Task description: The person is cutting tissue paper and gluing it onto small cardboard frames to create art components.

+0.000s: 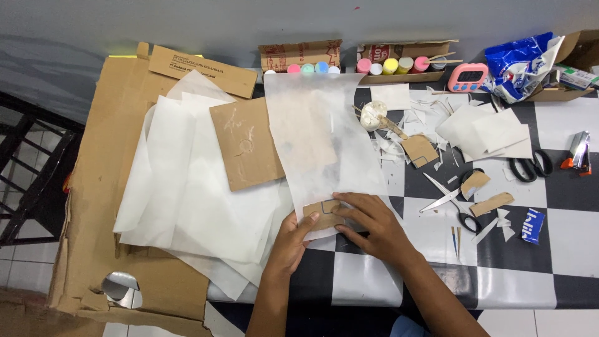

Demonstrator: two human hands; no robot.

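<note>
A long sheet of translucent white paper (321,134) lies across the checkered table. At its near end sits a small cardboard piece (323,214) with a drawn outline. My left hand (293,240) pinches that piece and the paper's edge with the thumb on top. My right hand (368,221) rests flat with its fingers pressing on the same piece from the right. A square of brown cardboard (244,145) lies under the paper's left edge.
Stacked white paper sheets (187,187) cover a big flattened cardboard box (103,187) on the left. Open scissors (450,201), black scissors (530,167), cardboard scraps, a glue pot (373,114), paint bottles in boxes (390,65), a pink timer (468,77) and a blue bag (521,62) lie to the right.
</note>
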